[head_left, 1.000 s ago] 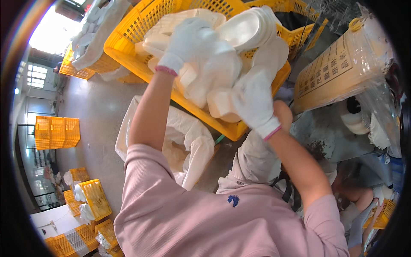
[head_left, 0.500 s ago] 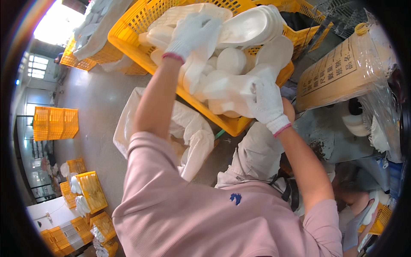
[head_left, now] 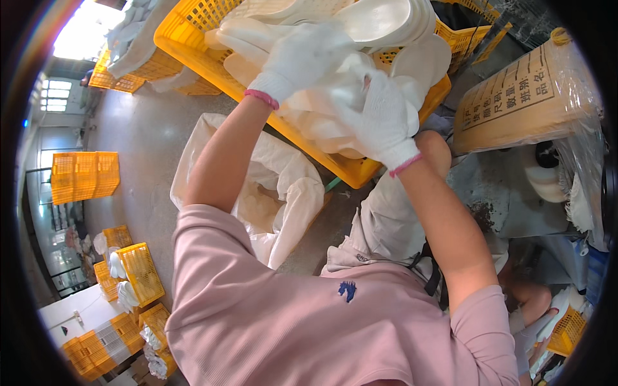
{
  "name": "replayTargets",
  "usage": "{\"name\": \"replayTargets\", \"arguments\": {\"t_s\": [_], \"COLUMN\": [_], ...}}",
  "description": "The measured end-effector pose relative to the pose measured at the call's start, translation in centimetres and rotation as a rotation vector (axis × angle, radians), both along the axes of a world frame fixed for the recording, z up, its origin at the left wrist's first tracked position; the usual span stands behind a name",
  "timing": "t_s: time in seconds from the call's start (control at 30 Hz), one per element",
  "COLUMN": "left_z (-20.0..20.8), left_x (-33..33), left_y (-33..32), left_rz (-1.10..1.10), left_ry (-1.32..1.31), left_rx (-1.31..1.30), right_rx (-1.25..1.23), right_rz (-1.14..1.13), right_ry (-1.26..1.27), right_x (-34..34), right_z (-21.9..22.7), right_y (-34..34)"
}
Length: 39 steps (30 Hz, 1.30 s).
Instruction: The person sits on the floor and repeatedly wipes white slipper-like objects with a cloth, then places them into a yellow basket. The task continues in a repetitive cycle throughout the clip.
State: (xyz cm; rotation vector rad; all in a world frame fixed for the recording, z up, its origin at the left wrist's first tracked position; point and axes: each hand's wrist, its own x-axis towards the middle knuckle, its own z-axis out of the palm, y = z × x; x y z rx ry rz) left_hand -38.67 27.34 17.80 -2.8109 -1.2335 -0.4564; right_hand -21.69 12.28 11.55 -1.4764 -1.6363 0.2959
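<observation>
A yellow crate (head_left: 360, 175) before me holds many white shoe soles, including a nested stack (head_left: 376, 22) at its far side. My left hand (head_left: 302, 58), in a white knit glove with a pink cuff, is over the soles at the crate's left; its fingers are smeared by motion. My right hand (head_left: 383, 116), gloved alike, reaches in from the right, close to the left one. Blurred white shapes lie between the two hands, and I cannot make out whether either grips a sole. Flat soles (head_left: 421, 61) lean beyond my right hand.
Below the crate stands an open white sack (head_left: 199, 148) with pale pieces inside. A cardboard carton (head_left: 508, 96) in clear film is at the right. Stacked yellow crates (head_left: 85, 177) stand at the left. Another person's arm (head_left: 531, 302) shows at the lower right.
My right hand has moved up and to the left, nearer my left hand. My left hand has shifted slightly right and down. The soles between them have shifted and are blurred.
</observation>
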Motion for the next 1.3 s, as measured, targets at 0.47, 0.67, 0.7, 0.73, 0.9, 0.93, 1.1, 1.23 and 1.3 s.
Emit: {"name": "replayTargets", "arguments": {"t_s": [0.47,0.67,0.7,0.73,0.9,0.93,1.1,1.23,1.3], "left_z": [9.0,1.0,-2.8,-6.5,-12.7,-11.8,-8.5,-12.4,-14.5], "left_x": [-9.5,4.1,8.9,14.4,33.4,35.3,41.3,46.9,48.3], "left_y": [-7.7,-24.6,-27.5,-30.1,-37.5,-37.9,-39.3,-35.2,-31.9], "left_rz": [0.328,0.336,0.266,0.148,0.188,0.182,0.073,-0.262,-0.060], "left_ry": [-0.145,-1.590,-1.597,-1.604,-1.183,-1.110,-1.163,-1.074,-1.112], "left_rx": [0.777,-0.850,-1.194,-1.559,-2.578,-2.620,-2.315,-2.039,-2.348], "right_rx": [0.183,-0.043,-0.075,-0.253,-0.319,-0.339,-0.285,-0.102,-0.122], "right_rz": [-0.017,-0.445,-0.546,-0.739,-1.037,-0.990,-1.302,-1.052,-0.970], "right_ry": [-0.268,1.030,1.088,1.189,0.901,0.838,0.388,0.676,-0.004], "right_x": [7.3,12.3,13.5,14.0,13.9,13.2,13.3,21.9,27.0], "right_z": [2.5,1.5,2.4,3.7,7.3,7.3,5.5,5.0,4.5], "right_y": [-10.7,-35.0,-37.5,-39.4,-41.9,-42.0,-40.9,-37.4,-35.2]}}
